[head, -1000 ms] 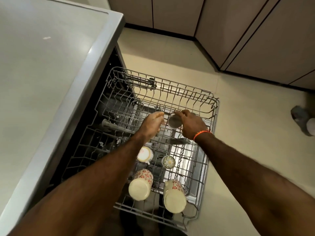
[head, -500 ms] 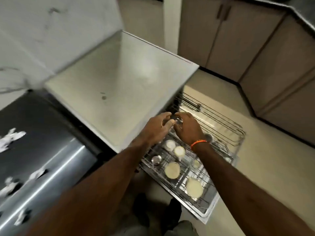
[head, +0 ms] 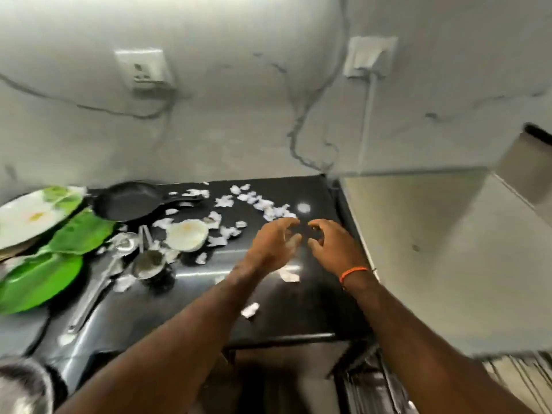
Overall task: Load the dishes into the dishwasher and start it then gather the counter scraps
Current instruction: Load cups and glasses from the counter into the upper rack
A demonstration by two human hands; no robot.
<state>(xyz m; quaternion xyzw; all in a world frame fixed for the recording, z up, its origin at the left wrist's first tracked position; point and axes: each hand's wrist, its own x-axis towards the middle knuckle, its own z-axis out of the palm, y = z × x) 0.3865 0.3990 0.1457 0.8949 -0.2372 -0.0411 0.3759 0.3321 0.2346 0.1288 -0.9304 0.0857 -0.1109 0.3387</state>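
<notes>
Both hands, left hand (head: 273, 243) and right hand (head: 328, 246), hover loosely curled and empty above the black counter (head: 298, 318), seemingly fetching more dishes (head: 187, 236).

Crumpled white paper scraps (head: 254, 201) — scattered loose over the glossy black countertop (head: 313, 309), densest toward its back edge. Dishes sit at the counter's left: black frying pan (head: 127, 201), small white bowl (head: 187, 235), overlapping green leaf-shaped plates (head: 38, 279) — image blurred.
</notes>
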